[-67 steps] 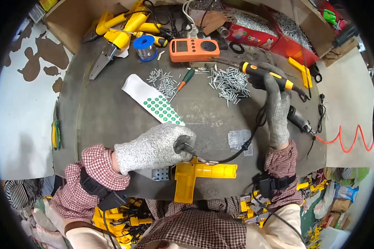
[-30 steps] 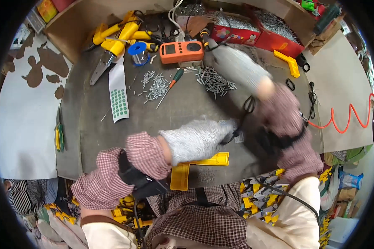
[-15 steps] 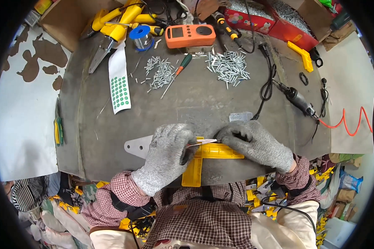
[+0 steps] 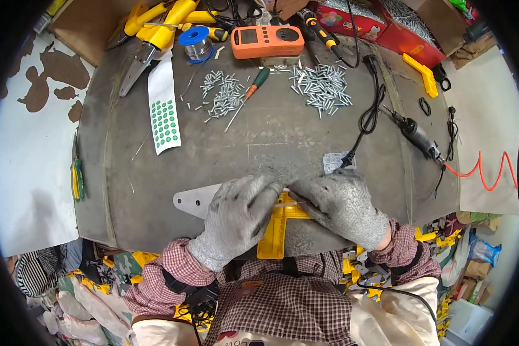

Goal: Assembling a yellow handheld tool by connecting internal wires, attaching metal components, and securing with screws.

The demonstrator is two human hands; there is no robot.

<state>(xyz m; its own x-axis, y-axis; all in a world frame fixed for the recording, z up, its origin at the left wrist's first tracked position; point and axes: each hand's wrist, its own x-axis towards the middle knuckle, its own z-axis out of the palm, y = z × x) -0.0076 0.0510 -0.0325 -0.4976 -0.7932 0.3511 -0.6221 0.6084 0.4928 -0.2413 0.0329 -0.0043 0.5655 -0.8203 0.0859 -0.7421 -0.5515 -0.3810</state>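
At the near edge of the bench, my left hand [image 4: 239, 216] and my right hand [image 4: 345, 205], both in grey knit gloves, are pinched close together. Between their fingertips runs a thin wire with a white sleeve [image 4: 285, 204] on it; the fingers partly hide both ends. Just under it lies a yellow plastic tool housing [image 4: 273, 235], its upper part covered by the hands. A pale metal blade plate [image 4: 197, 200] with holes sticks out to the left from beneath my left hand.
Two piles of screws [image 4: 323, 86] lie farther back, with a screwdriver [image 4: 249, 98] beside one. Behind stand an orange meter [image 4: 268, 41], a solder spool [image 4: 196, 45] and red boxes of screws [image 4: 412, 43]. A black cord [image 4: 370, 115] and a power driver [image 4: 415, 137] are at right, a sticker strip [image 4: 165, 124] at left.
My right hand has moved left and down, closer to my left hand, covering more of the yellow housing. The white sleeve now sits lower, and the view has shifted slightly.
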